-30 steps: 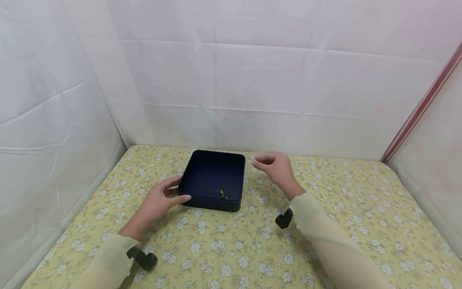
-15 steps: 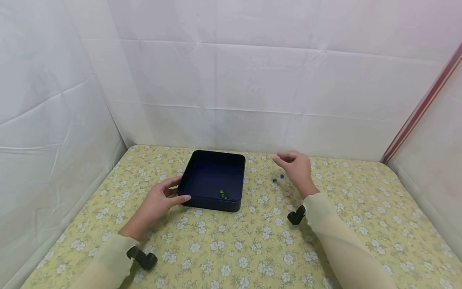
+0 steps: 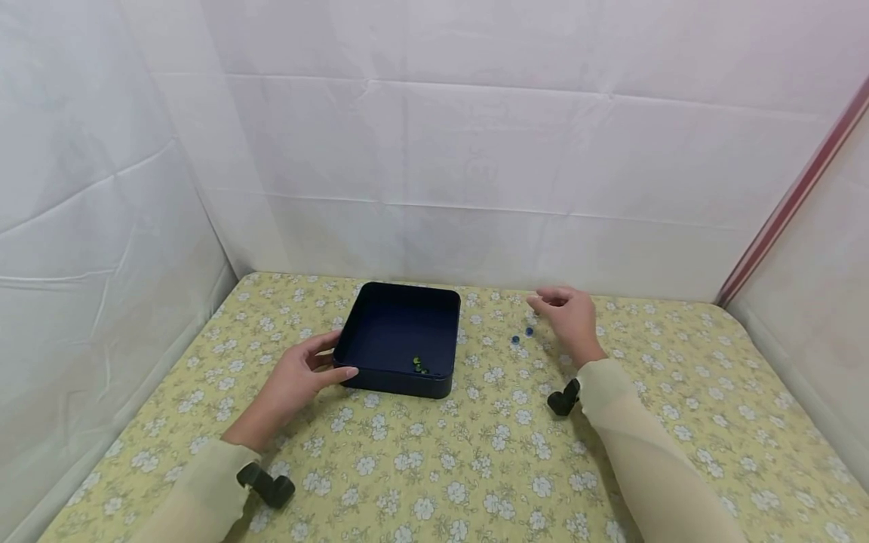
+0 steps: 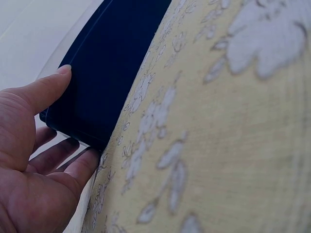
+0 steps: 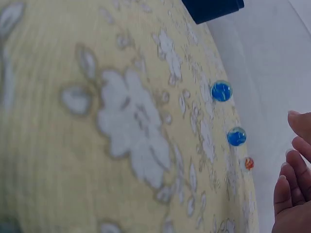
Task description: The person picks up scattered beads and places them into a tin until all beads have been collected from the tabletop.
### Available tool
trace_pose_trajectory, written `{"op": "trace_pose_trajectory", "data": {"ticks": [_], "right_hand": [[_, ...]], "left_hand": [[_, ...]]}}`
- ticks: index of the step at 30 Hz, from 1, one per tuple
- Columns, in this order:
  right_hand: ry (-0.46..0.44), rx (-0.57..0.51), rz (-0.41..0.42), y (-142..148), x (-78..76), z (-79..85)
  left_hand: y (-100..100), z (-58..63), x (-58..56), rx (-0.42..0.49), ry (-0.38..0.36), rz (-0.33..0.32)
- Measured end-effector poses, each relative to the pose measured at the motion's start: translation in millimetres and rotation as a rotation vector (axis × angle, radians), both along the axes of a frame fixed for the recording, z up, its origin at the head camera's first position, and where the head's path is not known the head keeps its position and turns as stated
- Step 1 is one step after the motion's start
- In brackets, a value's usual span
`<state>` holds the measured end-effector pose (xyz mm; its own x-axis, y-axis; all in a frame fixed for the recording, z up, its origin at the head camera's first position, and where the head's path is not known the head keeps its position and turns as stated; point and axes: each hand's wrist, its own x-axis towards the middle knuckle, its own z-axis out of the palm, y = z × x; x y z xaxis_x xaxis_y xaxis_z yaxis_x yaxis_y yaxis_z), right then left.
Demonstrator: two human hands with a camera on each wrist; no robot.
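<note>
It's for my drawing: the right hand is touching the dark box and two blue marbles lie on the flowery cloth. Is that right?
Not quite: it's the left hand that is touching the dark box, as the head view shows; the right hand is apart from it. And yes, two blue marbles lie on the flowery cloth.

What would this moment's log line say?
left hand: grips dark-blue squarish tray; right hand: hovers near blue glassy marbles and orange marble; small green objects: inside tray
</note>
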<state>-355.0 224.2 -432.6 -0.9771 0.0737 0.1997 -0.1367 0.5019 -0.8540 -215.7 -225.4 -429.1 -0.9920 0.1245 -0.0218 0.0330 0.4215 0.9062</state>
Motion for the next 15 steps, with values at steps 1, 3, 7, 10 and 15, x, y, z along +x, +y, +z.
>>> {"op": "trace_pose_trajectory", "data": {"ticks": [1, 3, 7, 10, 15], "right_hand": [[-0.009, 0.004, 0.001, 1, -1.0, -0.6], [-0.031, 0.002, 0.002, 3, -2.7, -1.3], [-0.081, -0.008, 0.011, 6, -4.9, -2.4], [-0.126, -0.010, 0.011, 10, -7.0, -5.0], [-0.196, -0.001, 0.021, 16, -11.8, -9.3]], "left_hand": [[0, -0.1, 0.0, -0.004, 0.002, -0.001], [0, -0.2, 0.2, -0.013, 0.007, -0.002], [-1, -0.6, 0.3, -0.020, 0.015, -0.006], [-1, -0.6, 0.4, -0.017, 0.013, -0.006], [-1, -0.2, -0.1, -0.011, 0.011, -0.007]]}}
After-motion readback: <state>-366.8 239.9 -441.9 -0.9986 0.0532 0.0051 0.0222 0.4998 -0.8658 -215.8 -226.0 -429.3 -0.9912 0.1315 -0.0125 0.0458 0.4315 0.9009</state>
